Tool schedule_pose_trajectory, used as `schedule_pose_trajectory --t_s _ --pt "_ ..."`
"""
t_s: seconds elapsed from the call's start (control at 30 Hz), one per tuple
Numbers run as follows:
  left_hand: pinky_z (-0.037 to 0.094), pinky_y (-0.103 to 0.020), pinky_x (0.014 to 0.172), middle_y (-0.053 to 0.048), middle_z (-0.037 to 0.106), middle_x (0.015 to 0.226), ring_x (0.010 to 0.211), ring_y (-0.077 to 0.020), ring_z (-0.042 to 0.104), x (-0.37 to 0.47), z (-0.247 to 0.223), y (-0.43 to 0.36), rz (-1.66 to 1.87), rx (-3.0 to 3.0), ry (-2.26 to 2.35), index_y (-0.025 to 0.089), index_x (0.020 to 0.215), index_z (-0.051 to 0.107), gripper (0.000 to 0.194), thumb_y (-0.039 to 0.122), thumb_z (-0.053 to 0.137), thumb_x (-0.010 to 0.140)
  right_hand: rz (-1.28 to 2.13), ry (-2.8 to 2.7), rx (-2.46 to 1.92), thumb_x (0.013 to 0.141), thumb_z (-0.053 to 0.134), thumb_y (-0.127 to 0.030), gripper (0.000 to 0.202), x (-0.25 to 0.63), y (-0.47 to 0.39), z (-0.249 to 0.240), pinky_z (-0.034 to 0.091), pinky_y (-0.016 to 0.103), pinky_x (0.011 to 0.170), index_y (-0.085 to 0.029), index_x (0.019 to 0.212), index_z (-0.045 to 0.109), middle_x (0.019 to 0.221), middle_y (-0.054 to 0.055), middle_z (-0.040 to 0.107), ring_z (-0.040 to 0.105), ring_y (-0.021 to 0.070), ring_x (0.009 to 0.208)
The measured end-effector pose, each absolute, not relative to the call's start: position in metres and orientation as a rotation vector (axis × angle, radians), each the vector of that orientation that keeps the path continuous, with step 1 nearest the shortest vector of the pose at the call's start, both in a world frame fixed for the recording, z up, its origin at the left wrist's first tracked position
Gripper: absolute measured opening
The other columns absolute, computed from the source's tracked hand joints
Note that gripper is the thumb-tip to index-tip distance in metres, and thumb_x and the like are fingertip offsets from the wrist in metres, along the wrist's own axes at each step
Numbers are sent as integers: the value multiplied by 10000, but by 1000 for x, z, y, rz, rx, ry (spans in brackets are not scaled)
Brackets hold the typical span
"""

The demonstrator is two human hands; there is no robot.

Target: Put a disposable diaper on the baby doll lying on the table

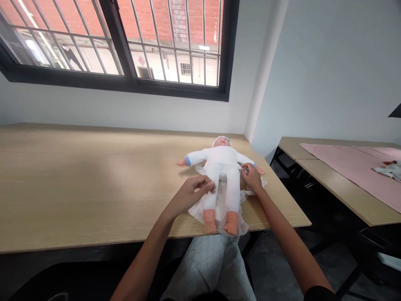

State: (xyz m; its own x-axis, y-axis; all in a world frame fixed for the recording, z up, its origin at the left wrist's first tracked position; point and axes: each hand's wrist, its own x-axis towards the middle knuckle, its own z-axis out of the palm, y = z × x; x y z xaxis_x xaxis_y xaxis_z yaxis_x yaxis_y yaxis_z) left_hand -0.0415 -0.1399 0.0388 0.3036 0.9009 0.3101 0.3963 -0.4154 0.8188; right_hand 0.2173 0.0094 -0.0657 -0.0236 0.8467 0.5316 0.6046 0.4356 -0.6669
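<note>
The left hand (191, 191) hangs half-open over the doll (221, 160), supine on the counter (106, 184), while the right hand (252, 177) seems pinched on its shirt hem (238, 166), a straightening step, I judge, calling next for a gentle, even tug.

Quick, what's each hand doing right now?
Left hand: loosely curled near the doll's leg, nothing visibly held.
Right hand: at the white top's edge; can't tell if gripping.

window (121, 48): top cropped | pink cloth (347, 167): right side cropped | white sheet (222, 196): part hidden by doll (222, 156)
</note>
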Motion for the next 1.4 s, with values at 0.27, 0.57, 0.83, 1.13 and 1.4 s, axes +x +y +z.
schedule_pose_trajectory --t_s 0.27,0.57,0.83,1.13,1.4 --pt "455 -378 881 -62 626 1006 962 -232 584 -36 18 -12 1017 2314 1372 167 950 628 199 269 583 785 59 -1824 -1306 880 477 -316 223 209 2 -63 456 304 742 -172 993 604 981 75 616 586 218 901" --pt "462 -325 786 -47 634 905 884 -208 596 -35 36 -5 868 2487 1296 167 795 613 91 211 536 776 -102 -1838 -1187 925 510 -375 230 188 -4 -35 460 280 664 -181 953 631 920 44 606 549 137 625" --pt "406 -264 630 -1 631 778 737 -164 566 -48 52 9 582 2543 1275 186 740 582 107 206 492 796 -137 -2172 -948 890 550 -208 55 161 11 -6 459 367 769 -172 902 590 872 64 616 550 227 846" --pt "476 -299 741 -42 610 880 856 -177 567 -41 15 10 1027 2834 1054 162 880 579 147 210 453 940 -98 -2201 -724 957 481 -186 123 162 18 -10 430 312 657 -181 859 556 799 43 590 525 187 747" --pt "485 -316 658 -52 620 789 788 -177 581 -43 -8 6 1336 3232 715 121 920 584 152 88 437 940 -18 -2132 -610 948 502 -174 82 163 15 -32 408 297 650 -176 880 545 784 38 557 495 161 722"
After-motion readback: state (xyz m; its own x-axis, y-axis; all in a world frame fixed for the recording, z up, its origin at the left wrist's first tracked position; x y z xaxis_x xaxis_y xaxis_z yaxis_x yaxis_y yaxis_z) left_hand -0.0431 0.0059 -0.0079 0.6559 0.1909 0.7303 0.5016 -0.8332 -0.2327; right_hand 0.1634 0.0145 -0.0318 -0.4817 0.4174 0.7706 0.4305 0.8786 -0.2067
